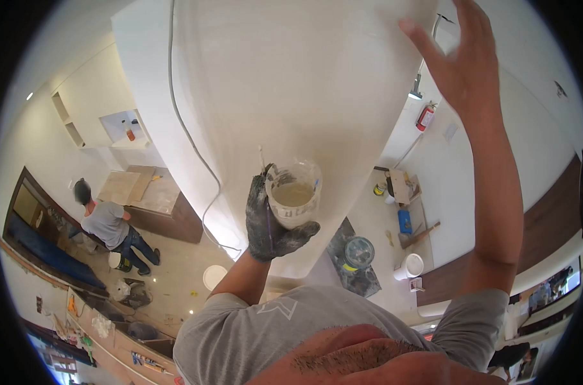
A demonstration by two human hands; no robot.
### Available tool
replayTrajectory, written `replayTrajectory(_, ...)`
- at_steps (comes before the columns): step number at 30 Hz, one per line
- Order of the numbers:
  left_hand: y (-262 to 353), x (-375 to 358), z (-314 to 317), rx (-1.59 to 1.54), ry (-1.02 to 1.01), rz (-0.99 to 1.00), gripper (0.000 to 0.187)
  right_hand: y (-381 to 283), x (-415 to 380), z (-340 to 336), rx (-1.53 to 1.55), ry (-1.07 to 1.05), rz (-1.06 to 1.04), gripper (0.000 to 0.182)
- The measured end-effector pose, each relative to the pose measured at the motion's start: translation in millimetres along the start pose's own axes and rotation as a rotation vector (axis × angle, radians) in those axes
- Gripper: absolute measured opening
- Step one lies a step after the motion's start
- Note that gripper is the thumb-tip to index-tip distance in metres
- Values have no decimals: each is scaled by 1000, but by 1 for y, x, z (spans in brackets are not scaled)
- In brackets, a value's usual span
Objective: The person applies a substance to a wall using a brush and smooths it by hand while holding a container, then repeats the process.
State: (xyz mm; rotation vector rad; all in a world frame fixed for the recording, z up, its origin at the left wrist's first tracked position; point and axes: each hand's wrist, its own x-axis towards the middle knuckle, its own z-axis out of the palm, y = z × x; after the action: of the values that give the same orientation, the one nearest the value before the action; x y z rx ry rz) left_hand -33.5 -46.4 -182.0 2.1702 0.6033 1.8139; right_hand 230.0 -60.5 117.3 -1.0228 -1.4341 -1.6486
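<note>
My left hand [272, 224], in a dark, stained glove, is wrapped round a translucent plastic tub [293, 208] that holds a pale, cream-coloured mix. A thin brush or stick [262, 159] stands up between the glove and the tub. Bare and raised at the upper right, my right hand [460, 64] has its fingers apart and nothing in them. It is beside the edge of the large pale wall surface [285, 83]; whether it touches the surface cannot be made out.
A grey cable [190, 138] hangs down the left side. A person [115, 221] stands at the lower left near a wooden cabinet [166, 215]. Below right are a lidded bucket [358, 252], a white bucket [409, 267] and a blue box [404, 221]. A fire extinguisher [425, 118] hangs on the right wall.
</note>
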Motion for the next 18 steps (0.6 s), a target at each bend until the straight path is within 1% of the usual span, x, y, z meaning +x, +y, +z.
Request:
replayTrajectory(2, -3, -2, 3, -37, -10, -35, 109, -24, 23, 10, 101, -121, 287, 72)
replayTrajectory(4, -2, -3, 6, -87, 13, -82, 101, -49, 44, 12, 331, -562, 692, 140)
replayTrajectory(5, 0, -2, 8, -118, 40, -112, 92, -58, 44, 20, 263, -550, 683, 143)
replayTrajectory(7, 2, -1, 10, -149, 84, -138, 84, -66, 40, 31, 155, -529, 665, 149)
replayTrajectory(9, 3, -2, 13, -135, 104, -129, 84, -66, 36, 35, 106, -522, 656, 154)
replayTrajectory(11, 4, -1, 12, -89, 106, -114, 83, -64, 37, 32, 121, -567, 655, 157)
replayTrajectory(13, 2, -1, 9, -62, 90, -121, 83, -62, 44, 20, 168, -652, 661, 157)
replayTrajectory(16, 3, -4, 11, -76, 64, -151, 85, -59, 45, 10, 208, -681, 668, 157)
replayTrajectory(18, 2, -5, 12, -70, 64, -137, 87, -58, 36, 15, 157, -600, 633, 156)
